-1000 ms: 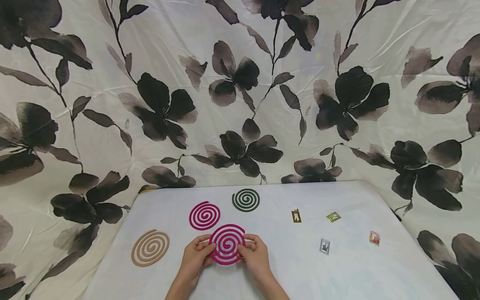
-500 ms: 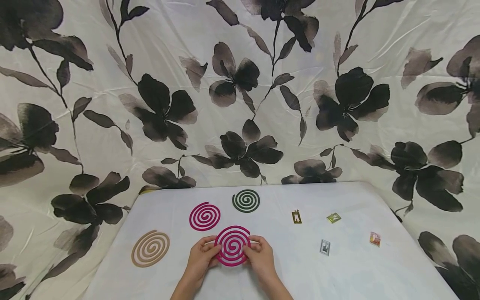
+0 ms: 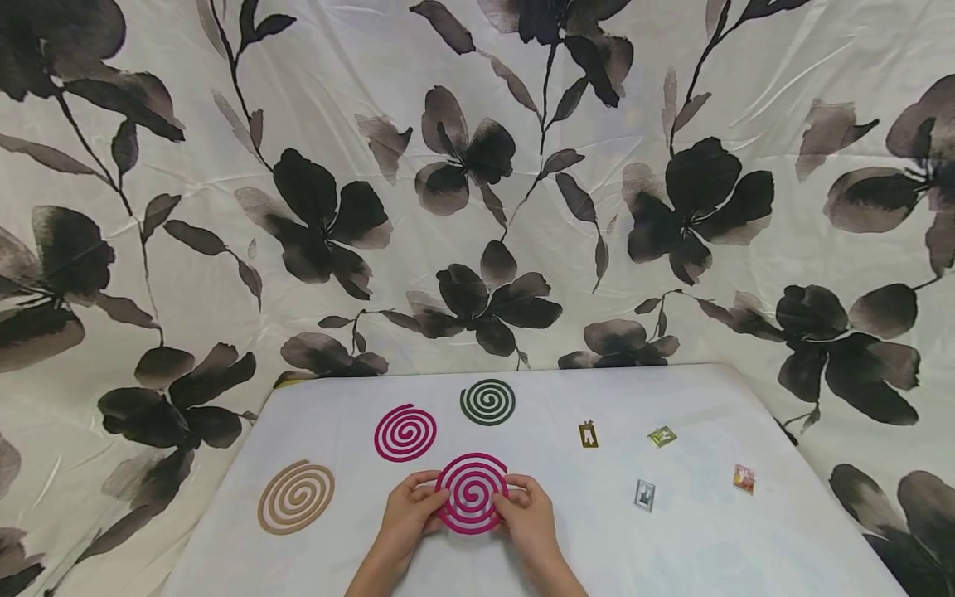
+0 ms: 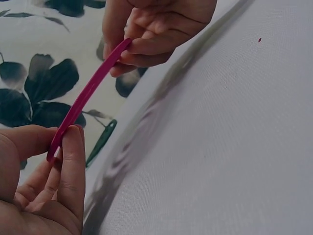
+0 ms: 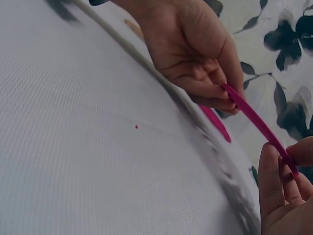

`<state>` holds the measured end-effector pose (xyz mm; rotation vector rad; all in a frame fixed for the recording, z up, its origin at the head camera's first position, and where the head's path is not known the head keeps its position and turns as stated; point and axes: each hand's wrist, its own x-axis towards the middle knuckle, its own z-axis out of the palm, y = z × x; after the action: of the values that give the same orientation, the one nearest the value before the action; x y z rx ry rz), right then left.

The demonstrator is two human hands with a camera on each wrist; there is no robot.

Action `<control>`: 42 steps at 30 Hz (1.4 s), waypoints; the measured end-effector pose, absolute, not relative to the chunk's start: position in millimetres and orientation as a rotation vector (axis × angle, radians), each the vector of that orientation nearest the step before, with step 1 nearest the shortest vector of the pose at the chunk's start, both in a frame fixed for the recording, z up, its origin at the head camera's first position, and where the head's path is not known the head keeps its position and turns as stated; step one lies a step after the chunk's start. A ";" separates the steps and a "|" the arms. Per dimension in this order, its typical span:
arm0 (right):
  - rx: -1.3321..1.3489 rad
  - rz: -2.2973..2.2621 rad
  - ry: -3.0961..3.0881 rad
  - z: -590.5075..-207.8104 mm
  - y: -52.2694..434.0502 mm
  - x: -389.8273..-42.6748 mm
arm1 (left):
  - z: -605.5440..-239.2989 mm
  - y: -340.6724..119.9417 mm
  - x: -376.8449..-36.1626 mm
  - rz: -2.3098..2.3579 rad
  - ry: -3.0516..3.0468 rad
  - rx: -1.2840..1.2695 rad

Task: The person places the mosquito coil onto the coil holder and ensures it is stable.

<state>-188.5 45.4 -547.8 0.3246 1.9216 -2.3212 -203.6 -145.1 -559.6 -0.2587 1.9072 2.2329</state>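
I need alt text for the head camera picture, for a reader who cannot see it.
Two hands, left hand and right hand, hold a pink spiral coil by its edges above a white table. Another pink coil, a green coil and a tan coil lie nearby.

No legible text or numbers on anything here

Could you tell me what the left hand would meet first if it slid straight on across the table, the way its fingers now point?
Probably the right hand: the left hand points right, across the held pink coil, though depth is unclear.
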 end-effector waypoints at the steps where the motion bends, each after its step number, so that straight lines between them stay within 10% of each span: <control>1: 0.332 -2.316 1.924 -547.8 46.6 -187.8 | -559.6 -144.1 -203.6 2.229 1.908 -0.255; 42: 0.378 -2.305 1.964 -548.5 82.5 -183.1 | -563.8 -106.7 -209.1 2.217 1.876 -0.194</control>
<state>-183.1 82.5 -548.5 0.3781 1.9645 -2.3047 -209.1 -106.7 -563.8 -0.1944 1.8755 2.2166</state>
